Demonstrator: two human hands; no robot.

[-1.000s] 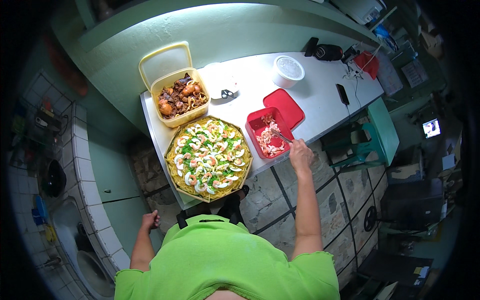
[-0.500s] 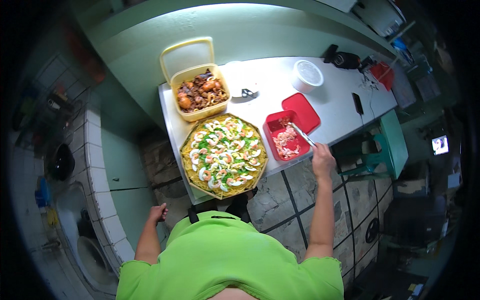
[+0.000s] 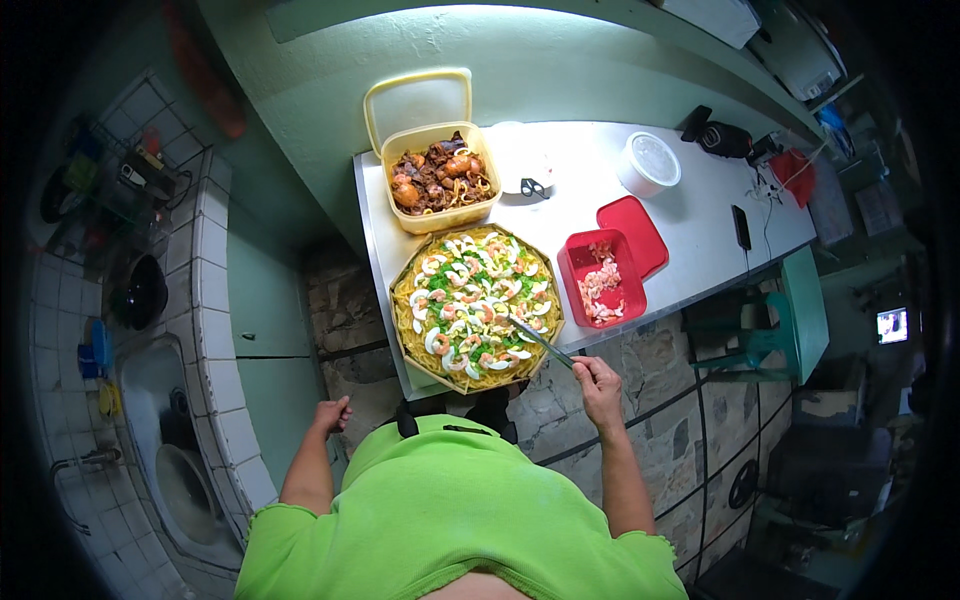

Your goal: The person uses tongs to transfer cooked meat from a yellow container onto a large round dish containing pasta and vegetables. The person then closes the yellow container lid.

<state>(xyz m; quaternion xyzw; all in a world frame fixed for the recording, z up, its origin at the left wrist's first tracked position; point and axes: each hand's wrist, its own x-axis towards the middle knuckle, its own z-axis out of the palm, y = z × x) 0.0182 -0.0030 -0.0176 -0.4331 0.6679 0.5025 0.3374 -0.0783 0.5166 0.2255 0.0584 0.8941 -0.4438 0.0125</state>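
My right hand (image 3: pixel 598 390) grips slim metal tongs (image 3: pixel 548 347), whose tip reaches over the right part of an octagonal tray of noodles (image 3: pixel 412 340). Yellow noodles in it are topped with boiled egg slices, shrimp and chopped greens. Whether the tip holds anything is too small to tell. Low on the left, away from the food, my left hand (image 3: pixel 333 413) hangs with its fingers curled and nothing visible in them. Right of the tray sits a red plastic container (image 3: pixel 572 285) of peeled shrimp (image 3: pixel 601 285), its red lid (image 3: pixel 634 232) lying behind it.
A yellow tub (image 3: pixel 450 217) of dark saucy meat and eggs stands behind the tray, lid propped on the wall. Black scissors (image 3: pixel 533 187), a white round tub (image 3: pixel 650 165) and a phone (image 3: pixel 741 228) lie on the white table (image 3: pixel 700 250). A tiled sink counter (image 3: pixel 222 400) is at left.
My right hand has moved left with the tongs, from the red shrimp container to over the noodle tray. The view has shifted slightly; my left hand stays low and curled.
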